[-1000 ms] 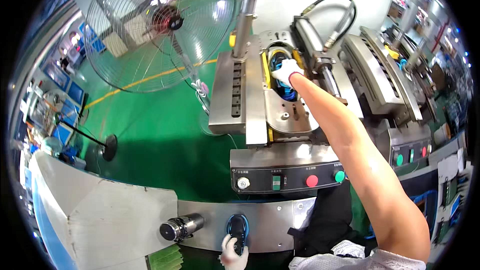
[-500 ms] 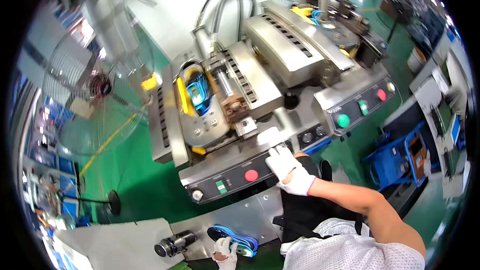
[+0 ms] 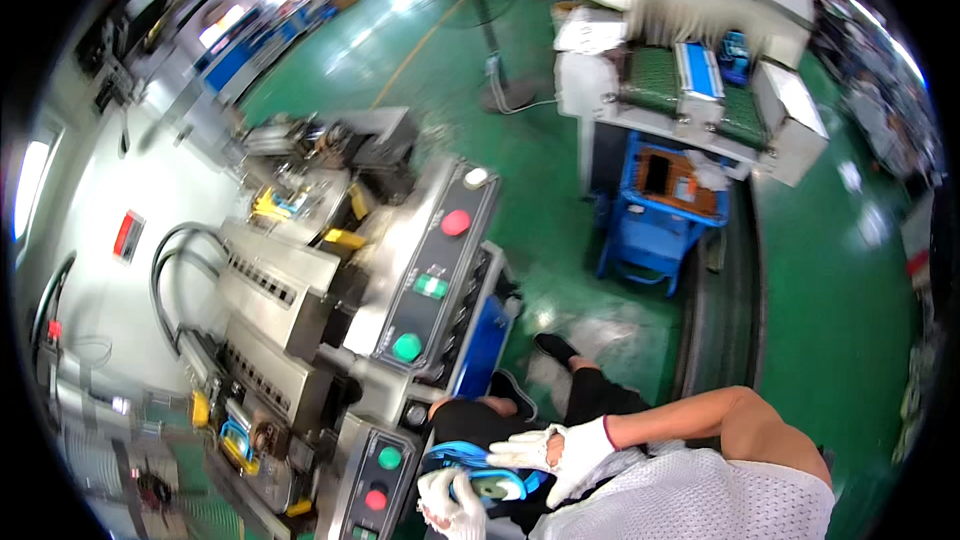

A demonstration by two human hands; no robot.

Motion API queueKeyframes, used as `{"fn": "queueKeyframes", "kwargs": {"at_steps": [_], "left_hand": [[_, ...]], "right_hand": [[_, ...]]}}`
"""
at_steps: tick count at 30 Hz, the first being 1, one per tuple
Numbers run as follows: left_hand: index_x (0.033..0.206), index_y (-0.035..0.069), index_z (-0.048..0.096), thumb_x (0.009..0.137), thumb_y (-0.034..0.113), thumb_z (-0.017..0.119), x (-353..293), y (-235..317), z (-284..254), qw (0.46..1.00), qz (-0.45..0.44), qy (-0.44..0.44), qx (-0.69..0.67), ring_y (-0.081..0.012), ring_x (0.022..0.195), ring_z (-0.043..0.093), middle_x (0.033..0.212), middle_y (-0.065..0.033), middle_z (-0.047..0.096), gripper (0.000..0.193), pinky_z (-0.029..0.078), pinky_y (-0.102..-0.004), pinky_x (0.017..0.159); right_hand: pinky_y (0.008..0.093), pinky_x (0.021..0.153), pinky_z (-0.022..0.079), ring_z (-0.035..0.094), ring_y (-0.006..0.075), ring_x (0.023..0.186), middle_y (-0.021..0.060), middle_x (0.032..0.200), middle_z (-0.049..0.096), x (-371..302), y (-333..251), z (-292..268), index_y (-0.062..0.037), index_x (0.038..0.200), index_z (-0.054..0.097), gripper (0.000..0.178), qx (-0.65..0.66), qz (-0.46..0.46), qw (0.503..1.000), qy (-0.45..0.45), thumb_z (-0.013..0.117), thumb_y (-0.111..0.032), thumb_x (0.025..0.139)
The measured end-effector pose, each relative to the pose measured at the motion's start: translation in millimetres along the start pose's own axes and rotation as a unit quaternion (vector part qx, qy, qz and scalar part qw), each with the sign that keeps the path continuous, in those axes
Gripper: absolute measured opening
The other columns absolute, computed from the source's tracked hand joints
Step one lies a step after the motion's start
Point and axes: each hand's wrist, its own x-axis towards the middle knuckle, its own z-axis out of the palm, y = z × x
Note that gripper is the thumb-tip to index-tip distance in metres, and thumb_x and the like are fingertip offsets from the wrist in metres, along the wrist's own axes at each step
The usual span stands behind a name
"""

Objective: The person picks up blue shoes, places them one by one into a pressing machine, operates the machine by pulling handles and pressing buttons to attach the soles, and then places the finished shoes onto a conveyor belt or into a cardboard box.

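Observation:
A blue and black shoe [image 3: 511, 486] with a pale greenish patch is in front of my body at the lower middle. My left hand [image 3: 452, 506], in a white glove with bare fingertips showing, is closed on the shoe's near left side. Over its right side reaches my right hand [image 3: 560, 452], gloved the same way, its fingers stretched out and close to the blue edge. Whether those fingers touch the shoe I cannot tell. Left of the hands lies a machine control panel [image 3: 357, 485] with green and red buttons.
A metal press machine [image 3: 290, 295] with a longer control panel [image 3: 440, 270] fills the left. Ahead right stand a blue cart [image 3: 660, 240] with a brown tray and a conveyor [image 3: 650, 75] carrying another blue shoe [image 3: 735, 55]. A fan stand [image 3: 500, 90] is on the green floor.
My view has swung to the right, from the press toward the cart and conveyor. The shoe has left the metal table with my left hand; my right hand has come from the panel to it.

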Motion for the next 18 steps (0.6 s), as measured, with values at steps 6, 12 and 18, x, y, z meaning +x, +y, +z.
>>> {"fn": "queueKeyframes", "kwargs": {"at_steps": [6,12,18], "left_hand": [[0.101,0.005,0.072,0.087,0.010,0.077,128,125,79,0.954,0.192,-0.111,-0.200,-0.0340,0.094,0.069,0.100,-0.0134,0.070,0.016,0.055,-0.0427,0.082],[0.152,-0.001,0.044,0.078,-0.001,0.076,177,220,103,0.865,0.341,-0.202,-0.308,-0.0312,0.111,0.068,0.146,-0.0227,0.051,0.081,0.059,-0.0411,0.093],[0.138,0.000,0.058,0.085,0.000,0.078,139,154,136,0.898,0.186,-0.276,-0.288,-0.0258,0.102,0.071,0.137,-0.0203,0.058,0.058,0.060,-0.0370,0.086]], "right_hand": [[0.0423,0.120,0.039,0.049,0.0393,0.142,0.0279,0.152,0.046,-80,0,-33,0.0057,0.155,0.035,0.101,-0.003,0.022,0.904,0.427,0.085,-0.040,0.081],[0.0439,0.113,0.047,0.059,0.0225,0.132,0.0133,0.143,0.060,-158,50,-110,-0.0024,0.156,0.039,0.086,0.076,0.063,0.677,0.729,0.083,-0.013,0.083],[0.0400,0.103,0.049,0.063,0.0240,0.121,0.0143,0.129,0.069,-221,139,-350,-0.0005,0.133,0.065,0.059,-0.125,0.230,0.467,0.845,0.078,-0.039,0.090]]}}
